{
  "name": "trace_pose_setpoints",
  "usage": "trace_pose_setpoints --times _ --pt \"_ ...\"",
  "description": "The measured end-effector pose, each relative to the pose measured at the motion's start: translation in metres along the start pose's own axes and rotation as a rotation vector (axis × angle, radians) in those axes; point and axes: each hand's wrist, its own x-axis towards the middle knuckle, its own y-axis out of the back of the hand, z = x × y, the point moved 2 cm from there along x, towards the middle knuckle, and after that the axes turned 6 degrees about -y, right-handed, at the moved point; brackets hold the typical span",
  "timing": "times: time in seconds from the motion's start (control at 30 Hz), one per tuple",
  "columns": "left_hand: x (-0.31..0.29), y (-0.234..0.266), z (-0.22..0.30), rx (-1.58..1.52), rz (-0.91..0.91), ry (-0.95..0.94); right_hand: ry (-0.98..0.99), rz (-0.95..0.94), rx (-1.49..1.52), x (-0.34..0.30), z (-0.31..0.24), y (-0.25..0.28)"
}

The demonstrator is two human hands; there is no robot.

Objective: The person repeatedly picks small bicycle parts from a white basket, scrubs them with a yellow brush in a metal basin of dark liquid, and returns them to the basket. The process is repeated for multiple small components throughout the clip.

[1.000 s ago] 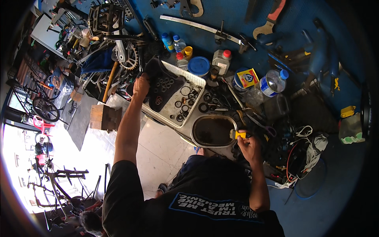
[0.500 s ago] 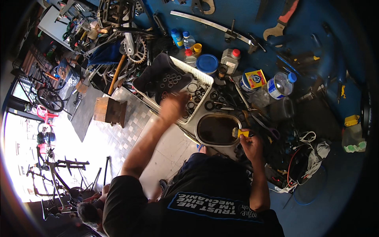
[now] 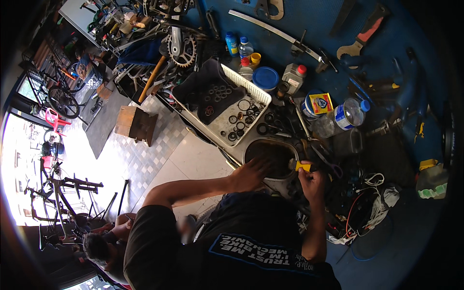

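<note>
My left hand [image 3: 250,174] reaches over the near left rim of an oval metal pan [image 3: 244,151] of dark liquid. Its fingers look spread and point down toward the liquid; the tips blur into the dark. I make out nothing between them. At the pan's right side, my right hand [image 3: 312,182] grips a brush [image 3: 303,166] by its yellow handle, the pale bristles toward the liquid. Behind the pan stands a cream plastic basket [image 3: 227,140] holding a dark cloth [image 3: 200,92] with several metal rings [image 3: 220,91], beside several loose black rings [image 3: 240,124].
Bottles, a blue-lidded tub [image 3: 265,78] and a grey jug [image 3: 294,77] stand behind the basket. Scissors [image 3: 331,166] and tangled cables [image 3: 377,208] lie to the right. Tools hang on the blue wall [image 3: 314,21]. Another person [image 3: 104,249] is at the lower left.
My left hand has moved from the basket to the pan, toward me and right. The brush stays in my right hand by the pan. The whole view has shifted slightly.
</note>
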Motion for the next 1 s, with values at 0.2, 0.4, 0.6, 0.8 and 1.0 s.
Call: trace_pose_setpoints --times 0.2,0.4,0.6,0.8,1.0 --pt "-0.033 -0.019 -0.004 0.085 0.021 -0.017 -0.059 -0.011 -0.066 0.001 -0.009 0.000" --pt "-0.034 -0.003 -0.011 0.221 0.005 -0.047 -0.039 0.001 -0.076 -0.001 -0.010 0.000" --pt "-0.025 -0.007 -0.019 0.062 -0.081 0.041 -0.038 0.020 -0.091 -0.005 -0.010 0.002" --pt "0.005 -0.004 -0.011 -0.098 0.013 -0.025 -0.084 0.017 -0.058 -0.005 -0.004 -0.006" --pt "0.046 -0.030 0.005 -0.164 0.021 -0.054 -0.065 0.064 0.009 -0.005 -0.005 -0.009"
